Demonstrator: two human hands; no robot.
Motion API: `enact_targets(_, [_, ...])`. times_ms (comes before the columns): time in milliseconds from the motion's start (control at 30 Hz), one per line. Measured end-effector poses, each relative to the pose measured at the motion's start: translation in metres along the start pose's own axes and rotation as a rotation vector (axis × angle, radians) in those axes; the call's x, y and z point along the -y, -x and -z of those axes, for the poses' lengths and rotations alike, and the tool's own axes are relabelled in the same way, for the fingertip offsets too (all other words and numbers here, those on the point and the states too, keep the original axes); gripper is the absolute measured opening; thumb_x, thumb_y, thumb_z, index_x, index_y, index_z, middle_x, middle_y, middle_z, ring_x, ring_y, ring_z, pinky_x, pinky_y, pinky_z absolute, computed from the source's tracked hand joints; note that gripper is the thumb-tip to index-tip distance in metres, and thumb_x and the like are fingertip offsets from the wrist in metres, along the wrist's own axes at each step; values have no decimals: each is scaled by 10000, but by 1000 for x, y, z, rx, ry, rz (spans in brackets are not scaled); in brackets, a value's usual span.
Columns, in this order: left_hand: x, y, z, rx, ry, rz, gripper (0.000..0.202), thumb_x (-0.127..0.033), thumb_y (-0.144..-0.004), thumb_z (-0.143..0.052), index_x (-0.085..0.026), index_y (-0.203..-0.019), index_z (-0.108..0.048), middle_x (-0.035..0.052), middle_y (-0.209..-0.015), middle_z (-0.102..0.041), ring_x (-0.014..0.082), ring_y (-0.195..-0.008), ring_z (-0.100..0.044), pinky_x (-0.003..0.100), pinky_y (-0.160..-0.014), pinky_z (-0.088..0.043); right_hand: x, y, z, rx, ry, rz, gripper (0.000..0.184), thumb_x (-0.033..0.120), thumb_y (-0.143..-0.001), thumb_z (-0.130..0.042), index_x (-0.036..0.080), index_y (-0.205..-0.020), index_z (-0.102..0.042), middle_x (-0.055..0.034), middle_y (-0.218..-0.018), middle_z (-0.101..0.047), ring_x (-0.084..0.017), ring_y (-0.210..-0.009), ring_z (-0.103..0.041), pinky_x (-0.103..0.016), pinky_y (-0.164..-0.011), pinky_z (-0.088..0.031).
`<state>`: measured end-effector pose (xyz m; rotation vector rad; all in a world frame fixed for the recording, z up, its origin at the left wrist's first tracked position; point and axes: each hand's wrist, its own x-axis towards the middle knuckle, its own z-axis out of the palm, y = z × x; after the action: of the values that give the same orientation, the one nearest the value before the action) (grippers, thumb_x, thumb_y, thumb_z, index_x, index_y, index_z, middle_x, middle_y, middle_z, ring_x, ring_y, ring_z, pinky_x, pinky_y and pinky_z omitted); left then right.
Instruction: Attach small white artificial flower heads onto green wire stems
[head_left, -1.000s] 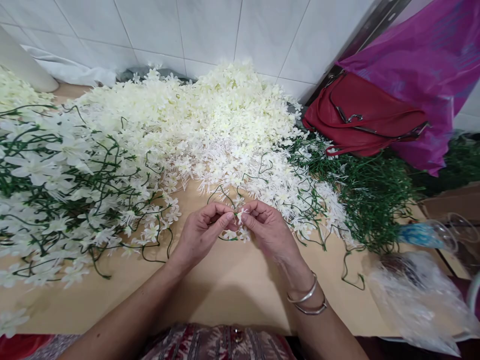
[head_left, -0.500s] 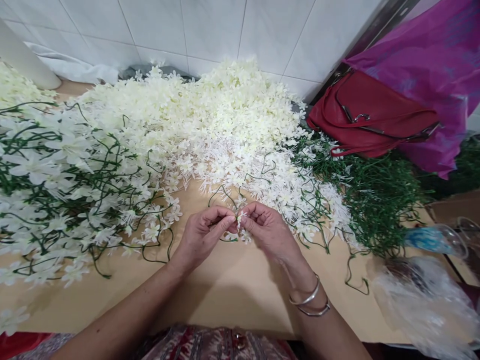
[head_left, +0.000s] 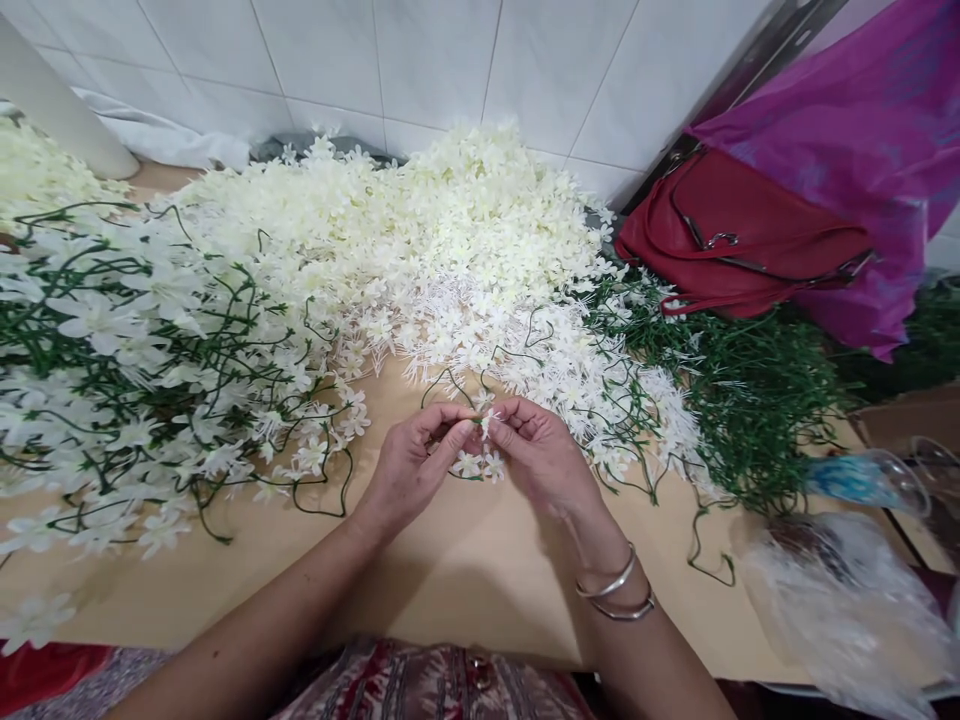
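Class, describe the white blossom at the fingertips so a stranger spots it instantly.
On the tan table, look below the big pale flower heap. There the left hand and right hand nearly meet. The white blossom sits between their fingertips, unlike the blossoms just below it.

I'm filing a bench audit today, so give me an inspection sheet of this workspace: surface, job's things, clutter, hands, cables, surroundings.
Surface: tan table, flowers heaped across its far side.
Job's things: small white flower between the hands; pale flower heap ahead; green-stemmed white flowers at left; green stem pile at right.
Clutter: red handbag, purple bag and crumpled clear plastic, all at right.
Hands: left hand and right hand pinch close together at the small white flower; exact finger contact too small to tell.
Cables: nothing seen.
Surroundings: white tiled wall behind the heap.
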<state>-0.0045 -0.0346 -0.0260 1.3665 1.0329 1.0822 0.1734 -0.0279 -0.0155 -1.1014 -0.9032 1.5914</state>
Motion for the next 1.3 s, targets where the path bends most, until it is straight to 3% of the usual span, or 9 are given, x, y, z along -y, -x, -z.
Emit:
enact_targets(67, [1,1,0,-10,17,5,224,-363,-1008,-650,-171,-1097,-723,51,-878,-795,173,-806,-768,251,-737,-595,1,0,3,17,-47,-30,361,430,-653,-987,207,-785,-735,20,-712,-697,-143,-701,-617,-291,-755,-492])
enact_targets(467, [-1,1,4,11,-61,-77,153,-291,-1014,-651,-191,-923,-722,4,-806,-727,123,-749,-684,217,-710,-531,2,1,1,27,33,-24,374,487,-663,-970,221,-789,-738,17,-717,-699,-152,-676,-617,-304,-712,-518])
enact_targets(700, [0,0,3,-19,-92,-99,135,-267,-1004,-654,-186,-921,-723,18,-807,-747,127,-713,-686,224,-675,-530,4,1,0,68,102,-8,379,533,-729,-918,227,-822,-714,14,-707,-688,-162,-674,-634,-324,-723,-547])
enact_targets(867, [2,-1,2,17,-20,-73,152,-317,-1016,-645,-187,-963,-703,35,-845,-750,153,-780,-719,259,-751,-564,9,0,5,106,102,6,388,529,-734,-910,233,-887,-710,8,-773,-687,-168,-737,-638,-324,-762,-535])
enact_targets(1067, [-12,4,7,-96,-114,-134,153,-322,-1015,-631,-190,-950,-669,11,-778,-691,149,-725,-667,263,-715,-529,33,11,22,14,442,176,207,394,-859,-794,227,-922,-689,-1,-850,-652,-150,-761,-577,-289,-724,-469])
enact_targets(1133, [-21,9,11,-31,-226,-180,139,-291,-1014,-623,-190,-937,-680,8,-786,-681,141,-716,-635,258,-705,-509,37,18,24,67,604,152,145,331,-861,-763,219,-889,-674,5,-818,-629,-152,-740,-552,-290,-696,-447])
enact_targets(1200, [-26,17,16,106,-345,-228,107,-252,-1006,-631,-194,-948,-701,7,-803,-692,136,-718,-628,249,-690,-492,37,26,22,114,791,121,106,254,-835,-747,222,-888,-661,12,-801,-620,-156,-729,-540,-290,-674,-426])
enact_targets(1300, [-24,32,23,326,-524,-302,118,-202,-1003,-630,-206,-999,-748,28,-891,-736,152,-783,-675,257,-711,-501,31,33,14,79,1057,136,122,155,-816,-701,228,-902,-656,15,-812,-624,-155,-716,-538,-285,-653,-387])
